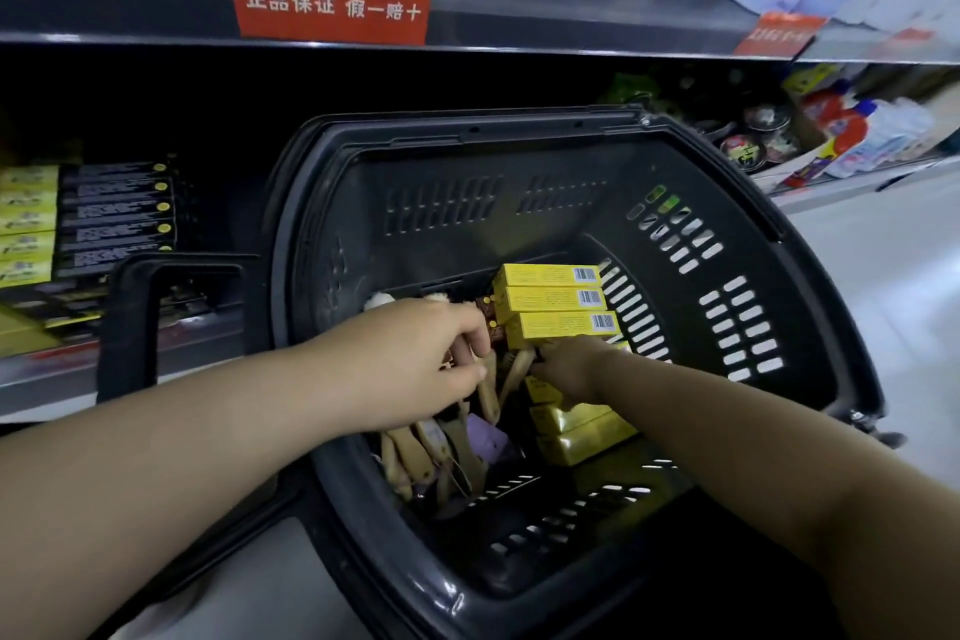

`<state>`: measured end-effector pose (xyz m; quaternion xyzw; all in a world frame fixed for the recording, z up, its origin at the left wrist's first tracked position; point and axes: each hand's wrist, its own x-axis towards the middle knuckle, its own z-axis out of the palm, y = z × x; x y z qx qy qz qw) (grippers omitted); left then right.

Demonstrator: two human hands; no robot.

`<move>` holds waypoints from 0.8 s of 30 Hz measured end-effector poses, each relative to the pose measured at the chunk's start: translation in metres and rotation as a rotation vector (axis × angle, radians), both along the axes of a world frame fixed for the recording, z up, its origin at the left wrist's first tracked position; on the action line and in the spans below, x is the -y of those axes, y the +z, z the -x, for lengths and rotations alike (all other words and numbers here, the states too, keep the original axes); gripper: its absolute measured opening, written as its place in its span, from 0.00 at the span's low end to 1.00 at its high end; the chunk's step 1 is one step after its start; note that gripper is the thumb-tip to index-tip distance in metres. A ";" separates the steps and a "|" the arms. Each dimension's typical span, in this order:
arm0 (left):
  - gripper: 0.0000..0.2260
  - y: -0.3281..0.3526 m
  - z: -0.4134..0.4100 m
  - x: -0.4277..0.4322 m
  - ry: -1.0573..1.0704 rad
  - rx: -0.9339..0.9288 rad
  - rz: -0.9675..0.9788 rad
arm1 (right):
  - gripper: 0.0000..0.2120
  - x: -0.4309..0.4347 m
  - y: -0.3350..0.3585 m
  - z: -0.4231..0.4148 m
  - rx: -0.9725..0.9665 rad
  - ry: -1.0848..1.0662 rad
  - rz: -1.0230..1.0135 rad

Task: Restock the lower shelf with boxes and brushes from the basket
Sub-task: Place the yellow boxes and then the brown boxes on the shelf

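Note:
A black plastic basket (727, 182) stands in front of the shelves. Inside it lie yellow boxes (550, 299) stacked at the back right, more yellow boxes (582, 437) lower down, and several wooden-handled brushes (415, 452) on the left. My left hand (431, 353) reaches into the basket and its fingers curl round the handle of a wooden brush (488, 395). My right hand (566, 366) reaches in under the yellow stack, fingers curled at the boxes and brush handles; what it holds is hidden. The lower shelf (47, 379) at left carries black and yellow boxes (114, 213).
The basket's black handle (130, 327) stands up at the left, between me and the lower shelf. An upper shelf (519, 31) with red labels and bottles overhangs. Round tins and bottles (810, 135) fill the lower shelf at right. Pale floor lies at right.

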<state>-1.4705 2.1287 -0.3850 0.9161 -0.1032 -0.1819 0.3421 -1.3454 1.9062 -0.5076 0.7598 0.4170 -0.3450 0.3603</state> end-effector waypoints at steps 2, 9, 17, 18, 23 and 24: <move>0.06 0.000 0.000 -0.001 0.028 -0.023 0.052 | 0.27 -0.006 0.010 0.005 0.019 0.043 -0.017; 0.18 0.008 -0.004 0.000 0.544 -0.472 0.608 | 0.23 -0.019 0.133 0.012 0.072 -0.394 -0.663; 0.18 0.016 -0.010 0.003 0.887 -0.712 1.212 | 0.25 -0.037 0.170 0.071 0.057 -0.090 -1.279; 0.15 0.016 -0.010 0.002 0.911 -0.679 1.245 | 0.25 -0.039 0.164 0.072 0.058 -0.051 -1.288; 0.07 0.012 -0.007 0.000 0.912 -0.562 1.194 | 0.39 -0.030 0.141 0.055 -0.013 -0.384 -1.072; 0.06 0.011 -0.007 0.000 0.912 -0.545 1.184 | 0.39 -0.026 0.135 0.048 -0.035 -0.470 -0.967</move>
